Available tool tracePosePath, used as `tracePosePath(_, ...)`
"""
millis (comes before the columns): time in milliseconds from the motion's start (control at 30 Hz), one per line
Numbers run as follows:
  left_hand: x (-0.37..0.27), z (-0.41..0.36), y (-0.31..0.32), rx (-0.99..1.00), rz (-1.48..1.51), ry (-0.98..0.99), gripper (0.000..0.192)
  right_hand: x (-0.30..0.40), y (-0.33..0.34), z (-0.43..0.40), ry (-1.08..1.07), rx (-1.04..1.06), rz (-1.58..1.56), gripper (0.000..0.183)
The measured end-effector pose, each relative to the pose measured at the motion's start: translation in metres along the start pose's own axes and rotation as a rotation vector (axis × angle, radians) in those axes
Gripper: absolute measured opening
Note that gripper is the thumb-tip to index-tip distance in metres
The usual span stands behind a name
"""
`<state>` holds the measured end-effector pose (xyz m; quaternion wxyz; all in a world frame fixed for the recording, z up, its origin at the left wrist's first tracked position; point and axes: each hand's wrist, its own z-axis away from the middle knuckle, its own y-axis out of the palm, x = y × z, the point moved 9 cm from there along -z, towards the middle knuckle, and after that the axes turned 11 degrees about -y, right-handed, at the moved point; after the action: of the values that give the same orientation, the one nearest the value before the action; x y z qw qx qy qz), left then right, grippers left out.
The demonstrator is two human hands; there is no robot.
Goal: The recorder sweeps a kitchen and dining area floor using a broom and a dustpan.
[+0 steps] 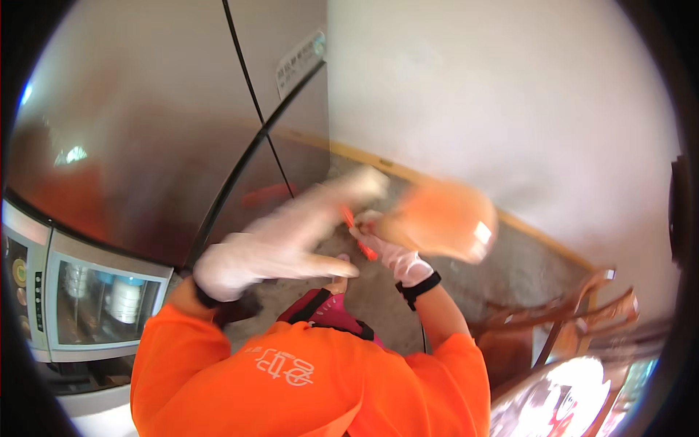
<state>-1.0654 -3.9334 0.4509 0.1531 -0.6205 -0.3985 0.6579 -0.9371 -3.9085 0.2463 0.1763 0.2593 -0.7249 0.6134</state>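
My left hand [273, 246], in a white glove, is blurred; its fingers are extended and the thumb stands apart, with nothing visible in the palm. To its right, my right hand [385, 246], also in a white glove, is closed on a thin red-orange object [368, 250] whose kind cannot be told. A blurred, rounded orange object [445, 218] with a small white patch appears just above and right of the right hand; whether the hand holds it too cannot be told. Both wrists wear dark bands.
Glossy dark cabinet or refrigerator doors [164, 120] rise at left, beside a glass-fronted cabinet [106, 306] with stacked white dishes. A pale wall [491, 93] stands ahead above the grey floor [508, 273]. Wooden furniture [595, 311] is at lower right, near a shiny round surface [551, 399].
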Motion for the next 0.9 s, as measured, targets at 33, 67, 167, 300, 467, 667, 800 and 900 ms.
tracePosePath(33, -0.016, -0.041, -0.005, -0.109, 0.249, 0.134, 0.057, -0.019, -0.005, -0.012, -0.040, 0.013, 0.017, 0.015)
tracePosePath(67, -0.003, -0.085, 0.012, -0.053, 0.216, 0.072, 0.034, -0.029, -0.018, -0.017, -0.042, 0.067, 0.056, 0.017)
tracePosePath(167, 0.036, -0.203, 0.018, -0.130, 0.118, 0.119, 0.028, -0.036, -0.064, -0.038, -0.015, 0.297, 0.191, 0.024)
tracePosePath(300, 0.047, -0.335, 0.013, -0.011, 0.089, 0.028, 0.022, -0.041, -0.106, -0.075, 0.009, 0.535, 0.414, 0.033)
tracePosePath(467, 0.044, -0.450, 0.065, 0.021, 0.183, 0.242, 0.036, -0.268, -0.108, -0.070, -0.364, 0.011, 0.809, 0.074)
tracePosePath(667, 0.285, -0.463, 0.048, 0.003, 0.148, -0.275, 0.052, -0.443, -0.150, -0.075, 0.525, 0.809, 0.475, 0.031)
tracePosePath(800, 0.416, -0.350, -0.017, -0.032, -0.300, -0.968, 0.028, -0.450, -0.231, -0.046, 0.622, 0.744, 0.408, 0.023)
tracePosePath(900, 0.459, -0.229, -0.038, 0.013, -0.342, -1.412, 0.054, -0.465, -0.266, -0.076, 0.610, 0.769, 0.457, 0.023)
